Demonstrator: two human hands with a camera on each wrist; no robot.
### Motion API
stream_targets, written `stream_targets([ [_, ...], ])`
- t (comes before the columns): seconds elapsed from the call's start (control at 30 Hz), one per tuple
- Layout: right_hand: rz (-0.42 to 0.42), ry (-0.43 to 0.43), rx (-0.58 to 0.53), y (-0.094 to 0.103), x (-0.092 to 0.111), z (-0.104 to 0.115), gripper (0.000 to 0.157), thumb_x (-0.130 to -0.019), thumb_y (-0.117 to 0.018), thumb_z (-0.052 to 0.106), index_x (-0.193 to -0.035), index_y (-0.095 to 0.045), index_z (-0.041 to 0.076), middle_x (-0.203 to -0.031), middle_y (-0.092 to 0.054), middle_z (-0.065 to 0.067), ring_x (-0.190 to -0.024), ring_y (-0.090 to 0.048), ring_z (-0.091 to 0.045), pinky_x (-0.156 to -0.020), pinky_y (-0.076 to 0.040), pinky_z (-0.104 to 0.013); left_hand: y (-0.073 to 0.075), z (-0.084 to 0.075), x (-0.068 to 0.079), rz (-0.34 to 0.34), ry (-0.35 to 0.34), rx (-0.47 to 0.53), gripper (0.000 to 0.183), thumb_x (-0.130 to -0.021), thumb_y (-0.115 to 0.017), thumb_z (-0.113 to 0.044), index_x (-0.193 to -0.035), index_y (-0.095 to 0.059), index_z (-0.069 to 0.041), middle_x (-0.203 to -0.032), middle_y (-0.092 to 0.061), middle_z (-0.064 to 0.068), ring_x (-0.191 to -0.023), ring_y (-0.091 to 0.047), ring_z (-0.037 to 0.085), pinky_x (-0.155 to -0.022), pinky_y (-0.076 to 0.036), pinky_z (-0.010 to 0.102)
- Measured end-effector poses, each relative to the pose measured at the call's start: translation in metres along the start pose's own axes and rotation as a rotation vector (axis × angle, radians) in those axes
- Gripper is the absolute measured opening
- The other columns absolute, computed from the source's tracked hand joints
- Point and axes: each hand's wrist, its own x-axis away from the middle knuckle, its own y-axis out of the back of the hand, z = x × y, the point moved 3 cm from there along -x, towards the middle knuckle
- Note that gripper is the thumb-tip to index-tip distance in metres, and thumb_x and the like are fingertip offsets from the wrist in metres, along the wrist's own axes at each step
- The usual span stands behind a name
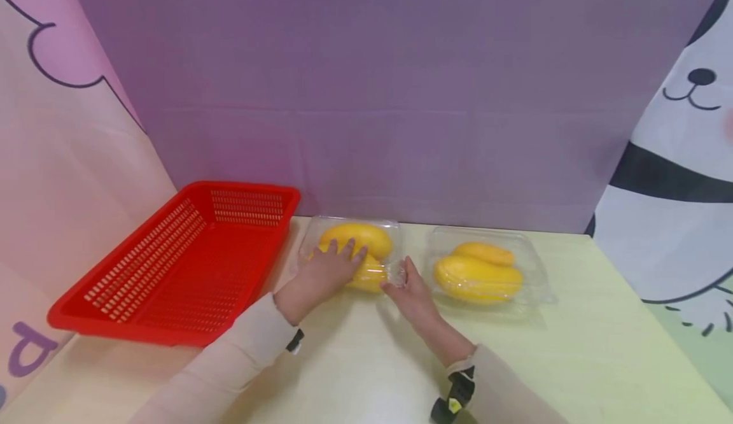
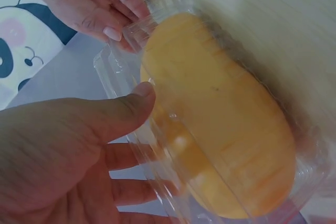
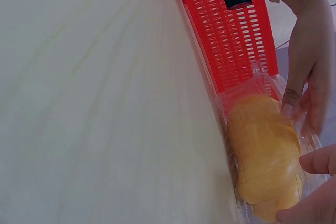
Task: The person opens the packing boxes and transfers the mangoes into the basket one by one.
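Observation:
A clear plastic clamshell box [image 1: 395, 228] holds two yellow mangoes [image 1: 364, 238], one behind the other, at the middle of the table. My left hand [image 1: 328, 272] rests on its lid with fingers spread. In the left wrist view the thumb lies over the lid's edge beside a mango [image 2: 226, 114]. At the right end, my right hand [image 1: 413, 293] pinches the box's edge between thumb and fingers. The lid is down over the fruit; whether its edge is fastened I cannot tell. A second clear box [image 1: 531, 255] with two mangoes [image 1: 478, 279] sits to the right.
A red slotted plastic basket [image 1: 67, 314] stands at the left, close to the first box. A purple cloth backdrop [image 1: 378, 93] rises behind the pale table [image 1: 366, 373]. Printed panels flank both sides, with a panda [image 1: 676, 233] on the right.

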Motion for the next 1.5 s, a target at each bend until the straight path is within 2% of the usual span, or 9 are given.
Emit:
stream_targets([
  [0.17,0.001,-0.004,-0.025,-0.002,0.001,0.0,0.081,-0.088,-0.062,0.015,-0.148,-0.012,-0.004,-0.151,-0.02,-0.024,-0.137,-0.024,-0.041,-0.111,-0.023,-0.049,0.001,-0.001,0.002,-0.003,-0.014,-0.066,0.047,-0.1,-0.042,-0.015,-0.147,-0.034,-0.018,-0.148,-0.036,0.014,-0.127,-0.042,0.043,-0.091,-0.044,0.061],
  [0.43,-0.004,0.002,-0.046,-0.003,0.002,0.0,0.08,-0.088,-0.061,0.013,-0.148,-0.012,-0.005,-0.152,-0.019,-0.024,-0.138,-0.023,-0.04,-0.111,-0.023,-0.048,0.0,-0.005,0.001,-0.057,-0.018,-0.074,0.045,-0.1,-0.042,-0.022,-0.144,-0.039,-0.014,-0.144,-0.042,0.016,-0.124,-0.046,0.042,-0.086,-0.048,0.057],
  [0.67,-0.003,0.012,-0.049,-0.004,0.002,0.001,0.079,-0.088,-0.06,0.011,-0.147,-0.011,-0.006,-0.151,-0.018,-0.025,-0.137,-0.023,-0.042,-0.11,-0.024,-0.05,-0.001,-0.013,0.005,-0.199,-0.096,-0.378,0.04,-0.097,-0.049,-0.019,-0.136,-0.049,-0.008,-0.131,-0.056,0.016,-0.107,-0.06,0.035,-0.068,-0.057,0.042],
  [0.87,0.003,0.036,-0.067,-0.003,0.002,0.002,0.078,-0.089,-0.06,0.009,-0.147,-0.01,-0.008,-0.151,-0.016,-0.027,-0.137,-0.021,-0.043,-0.111,-0.023,-0.05,0.0,-0.018,0.005,-0.253,-0.119,-0.523,0.038,-0.096,-0.052,-0.016,-0.133,-0.053,-0.006,-0.125,-0.06,0.015,-0.103,-0.063,0.03,-0.065,-0.058,0.039],
  [1.0,-0.001,0.05,-0.088,-0.003,0.002,0.001,0.075,-0.089,-0.057,0.005,-0.146,-0.009,-0.01,-0.151,-0.015,-0.028,-0.138,-0.019,-0.043,-0.112,-0.02,-0.05,0.0,-0.021,0.005,-0.323,-0.15,-0.628,0.034,-0.095,-0.052,-0.014,-0.128,-0.056,-0.005,-0.119,-0.064,0.012,-0.099,-0.065,0.026,-0.063,-0.058,0.034],
  [1.1,-0.006,0.033,-0.084,-0.003,0.002,0.001,0.074,-0.09,-0.055,0.005,-0.146,-0.009,-0.009,-0.151,-0.016,-0.027,-0.138,-0.018,-0.042,-0.112,-0.018,-0.05,0.001,-0.023,0.001,-0.318,-0.141,-0.563,0.032,-0.095,-0.053,-0.013,-0.125,-0.058,-0.003,-0.116,-0.065,0.013,-0.098,-0.065,0.027,-0.062,-0.058,0.034],
  [1.23,-0.004,0.018,-0.064,-0.003,0.0,0.004,0.073,-0.091,-0.054,0.007,-0.147,-0.009,-0.007,-0.152,-0.016,-0.025,-0.139,-0.018,-0.041,-0.113,-0.017,-0.05,0.002,-0.026,-0.009,-0.265,-0.067,-0.381,0.032,-0.095,-0.052,-0.01,-0.125,-0.058,-0.001,-0.118,-0.064,0.017,-0.1,-0.065,0.032,-0.062,-0.057,0.041],
  [1.37,0.001,0.024,-0.075,-0.003,0.001,0.005,0.072,-0.091,-0.053,0.006,-0.147,-0.009,-0.008,-0.151,-0.017,-0.026,-0.138,-0.019,-0.042,-0.112,-0.02,-0.05,0.0,-0.032,-0.013,-0.247,-0.008,-0.323,0.033,-0.096,-0.048,-0.009,-0.126,-0.057,0.0,-0.119,-0.062,0.02,-0.102,-0.063,0.037,-0.063,-0.056,0.048],
  [1.5,-0.004,0.013,-0.062,-0.004,0.003,0.004,0.071,-0.091,-0.053,0.006,-0.147,-0.01,-0.006,-0.151,-0.019,-0.025,-0.137,-0.022,-0.042,-0.111,-0.023,-0.05,-0.003,-0.034,-0.011,-0.287,0.009,-0.333,0.031,-0.096,-0.048,-0.011,-0.123,-0.06,0.0,-0.117,-0.063,0.02,-0.1,-0.064,0.037,-0.061,-0.056,0.049],
])
